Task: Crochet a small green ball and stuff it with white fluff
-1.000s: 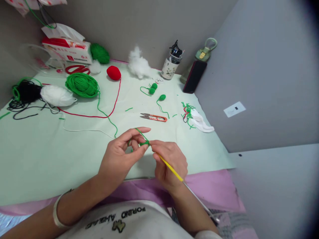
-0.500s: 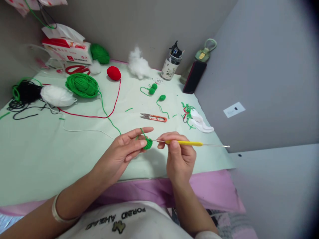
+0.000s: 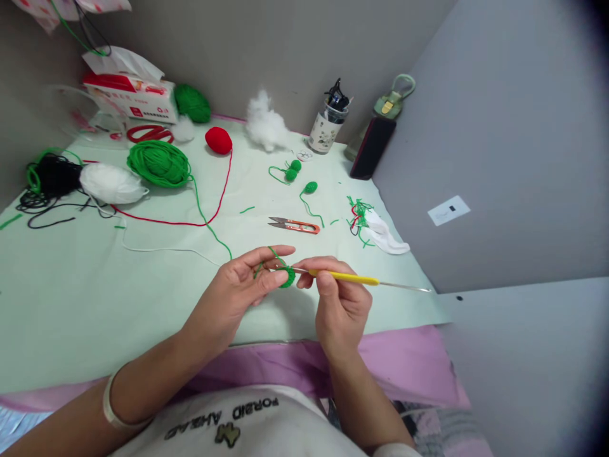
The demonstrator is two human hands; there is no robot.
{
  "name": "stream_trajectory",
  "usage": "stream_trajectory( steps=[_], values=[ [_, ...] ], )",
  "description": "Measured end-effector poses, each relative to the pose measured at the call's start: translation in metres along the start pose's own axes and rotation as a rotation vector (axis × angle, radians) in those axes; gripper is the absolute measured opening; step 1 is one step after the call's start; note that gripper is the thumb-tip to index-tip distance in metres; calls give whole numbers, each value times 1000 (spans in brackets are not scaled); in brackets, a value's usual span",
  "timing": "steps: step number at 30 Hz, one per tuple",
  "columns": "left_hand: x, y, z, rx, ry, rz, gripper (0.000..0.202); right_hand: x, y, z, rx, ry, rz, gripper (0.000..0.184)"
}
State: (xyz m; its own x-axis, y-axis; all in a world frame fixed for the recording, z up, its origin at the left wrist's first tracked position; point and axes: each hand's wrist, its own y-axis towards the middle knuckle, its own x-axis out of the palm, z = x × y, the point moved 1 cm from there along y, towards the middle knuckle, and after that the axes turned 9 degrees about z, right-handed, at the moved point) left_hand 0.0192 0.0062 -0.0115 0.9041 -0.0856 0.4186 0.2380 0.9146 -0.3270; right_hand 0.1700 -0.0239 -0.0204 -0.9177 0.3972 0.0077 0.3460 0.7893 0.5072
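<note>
Just on the wearer's side of the orange-handled metal thread snips [image 3: 304, 226], the left hand [image 3: 233, 289] pinches a small, round, green crocheted piece [image 3: 288, 278] between thumb and fingers, its index finger stretched out under a green yarn strand. The right hand [image 3: 341, 298] pinches the yellow grip of a slim metal crochet hook [image 3: 352, 277]. The hook's long axis runs almost sideways, its working end pointing left to the piece and its far end sloping slightly toward the wearer. The left hand is the nearer, touching the piece; the right sits just beside it. The left thumb covers part of the piece (whether the hook's tip is through a stitch, I cannot tell).

Beyond the snips lie a small green crocheted oval [image 3: 311, 187], two green crocheted balls [image 3: 290, 175] and fluffy white stuffing [image 3: 266, 124]. Left of and beyond them sits a green yarn skein [image 3: 159, 164]; right of them, tangled yarn scraps [image 3: 361, 211].
</note>
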Motion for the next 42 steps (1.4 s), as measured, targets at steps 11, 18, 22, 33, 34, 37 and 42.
stream_trajectory(
  steps=[11, 18, 22, 33, 34, 37, 42],
  values=[
    [-5, 6, -2, -173, -232, -32, 25, -3, 1, 3, -54, 48, 66, 23],
    [-2, -1, -2, 34, 10, -45, 25, -1, 2, 5, 205, 187, 0, 17],
    [-5, -2, -2, 42, 49, -16, 25, -3, 3, 7, 318, 315, -2, 20],
    [-5, -1, -3, 201, 199, 115, 25, -5, -4, -7, -223, -140, -87, 28],
    [-4, -2, -2, 226, 217, 141, 26, -5, -5, -6, -301, -179, -96, 30],
    [0, -5, 0, 281, 258, 213, 28, -4, -8, 0, -511, -341, -123, 35],
    [2, -2, 2, 8, 30, 47, 42, -3, -13, 7, -596, -531, -96, 42]
  ],
)
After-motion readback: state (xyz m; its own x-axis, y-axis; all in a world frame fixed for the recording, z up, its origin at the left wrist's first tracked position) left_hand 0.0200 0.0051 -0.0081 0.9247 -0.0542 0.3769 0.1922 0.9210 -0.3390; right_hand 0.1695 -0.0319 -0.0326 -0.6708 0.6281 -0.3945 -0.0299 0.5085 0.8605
